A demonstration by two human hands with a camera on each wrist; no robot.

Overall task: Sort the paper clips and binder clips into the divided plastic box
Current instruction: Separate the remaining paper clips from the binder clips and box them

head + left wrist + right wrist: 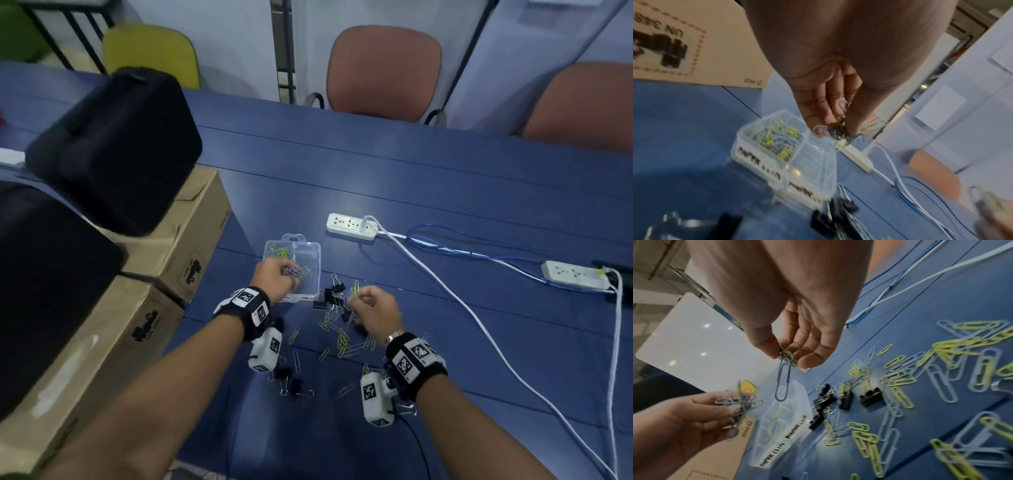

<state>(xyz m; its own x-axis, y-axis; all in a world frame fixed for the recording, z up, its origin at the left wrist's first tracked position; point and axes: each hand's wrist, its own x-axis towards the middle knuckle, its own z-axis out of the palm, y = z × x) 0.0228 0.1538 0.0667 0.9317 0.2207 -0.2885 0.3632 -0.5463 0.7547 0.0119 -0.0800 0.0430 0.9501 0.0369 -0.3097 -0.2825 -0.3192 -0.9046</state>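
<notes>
The divided plastic box (310,251) sits open on the blue desk (445,192), just beside the cardboard cartons (191,236) on its left; its far compartment holds yellow and pale paper clips. The left hand (275,279) hovers over the box's near half, fingers pinching a bundle of paper clips (835,131). The right hand (375,306) is raised just right of the box, thumb and fingers pinching a few clips (785,356), one dangling long and grey. Between the hands, touching the box's near right corner, lie black binder clips (330,296). Loose paper clips (342,339) scatter toward the near desk edge, under both wrists. Farther right, a white power strip (351,226) and its cables (479,329) cross the desk, leaving open surface beyond the box toward the chairs (382,72).
</notes>
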